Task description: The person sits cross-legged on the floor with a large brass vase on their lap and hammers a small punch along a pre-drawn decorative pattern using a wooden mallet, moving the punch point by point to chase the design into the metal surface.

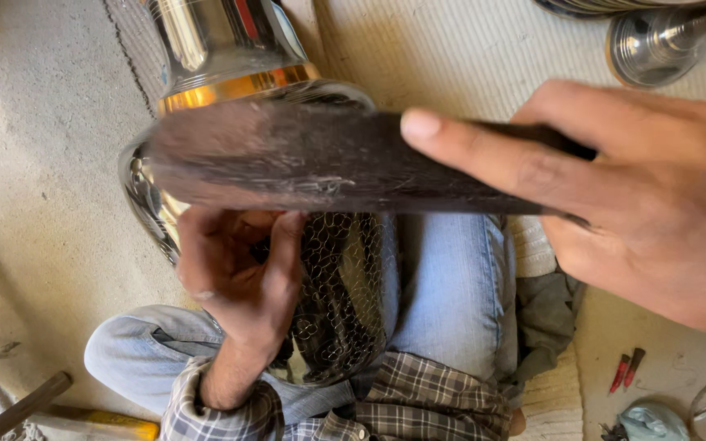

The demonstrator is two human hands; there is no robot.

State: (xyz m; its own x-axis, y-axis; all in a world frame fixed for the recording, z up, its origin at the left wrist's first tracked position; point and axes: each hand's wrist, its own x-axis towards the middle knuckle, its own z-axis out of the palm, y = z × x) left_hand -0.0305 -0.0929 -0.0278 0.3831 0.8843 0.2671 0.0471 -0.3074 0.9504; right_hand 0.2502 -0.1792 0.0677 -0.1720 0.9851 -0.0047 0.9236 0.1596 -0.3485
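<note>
Plaid sleeve and jeans-clad leg nearest camera. Left hand: grip curled shut, pressed against patterned belly of metal vessel lying across lap. Right hand: grip clamped on dark wooden mallet, forefinger stretched along it; mallet blurred, crossing above vessel shoulder. Vessel neck with gold band points away. Beyond, woven mat, second metal piece.

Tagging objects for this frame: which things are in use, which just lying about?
In use:
left hand on the metal vessel
right hand holding the dark wooden mallet

Lying about:
shiny metal stand
two red-handled tools
yellow-handled tool
wooden stick
</note>
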